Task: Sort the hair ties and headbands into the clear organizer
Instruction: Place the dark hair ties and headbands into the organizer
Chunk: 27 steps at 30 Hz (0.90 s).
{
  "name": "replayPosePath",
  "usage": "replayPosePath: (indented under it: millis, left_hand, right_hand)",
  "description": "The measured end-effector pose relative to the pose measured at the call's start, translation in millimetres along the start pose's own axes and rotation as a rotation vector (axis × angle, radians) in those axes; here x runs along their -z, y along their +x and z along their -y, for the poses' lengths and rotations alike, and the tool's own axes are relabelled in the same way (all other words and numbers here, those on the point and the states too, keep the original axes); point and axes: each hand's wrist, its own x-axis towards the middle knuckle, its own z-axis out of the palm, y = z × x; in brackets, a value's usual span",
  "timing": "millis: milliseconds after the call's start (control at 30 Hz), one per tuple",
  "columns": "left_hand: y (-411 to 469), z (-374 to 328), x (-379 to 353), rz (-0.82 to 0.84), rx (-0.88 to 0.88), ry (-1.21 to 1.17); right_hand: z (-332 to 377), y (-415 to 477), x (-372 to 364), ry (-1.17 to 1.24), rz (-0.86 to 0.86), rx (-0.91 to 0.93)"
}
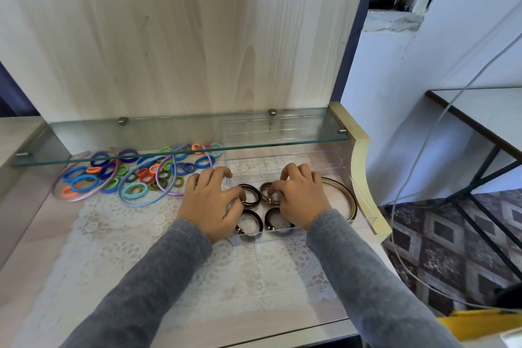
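Hands both down in the organizer (285, 159), right of centre in the frame, side by side but not touching each other. Your left hand (210, 200) has bent fingers with the tips on the upper-left dark tie (251, 195). Your right hand (299, 198) is curled the same way onto the upper-right dark tie (265, 191). Honestly can't tell if either hand is really pinching its tie or just resting on it. Two more dark ties sit in front of those, one lower left (252, 224) and one lower right (275, 220), so four in a little square, partly under your palms. A big brown hoop (347, 195) leans along the organizer's right side.

The coloured ties (135, 175) are heaped on the lace mat (135, 234) left of centre, outside the organizer, with a pink band (74, 197), a blue band (147, 202) and a purple band (161, 188) looped through them. A glass shelf (180, 137) runs above all of it.
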Motion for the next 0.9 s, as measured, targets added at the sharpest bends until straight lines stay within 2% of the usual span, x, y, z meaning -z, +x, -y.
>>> replayPosePath:
  millis: [533, 633, 767, 900]
  left_hand:
    - [-4, 2, 1, -0.007, 0.04, -0.015]
    - [-2, -2, 2, -0.024, 0.052, -0.03]
    - [3, -6, 0, -0.035, 0.07, 0.003]
    - [5, -10, -3, -0.046, 0.113, 0.048]
  right_hand:
    - [1, 2, -1, -0.026, 0.023, -0.01]
    - [1, 1, 0, 0.017, -0.02, -0.015]
    - [6, -1, 0, 0.161, -0.185, 0.009]
    - [15, -6, -1, 0.19, -0.205, 0.094]
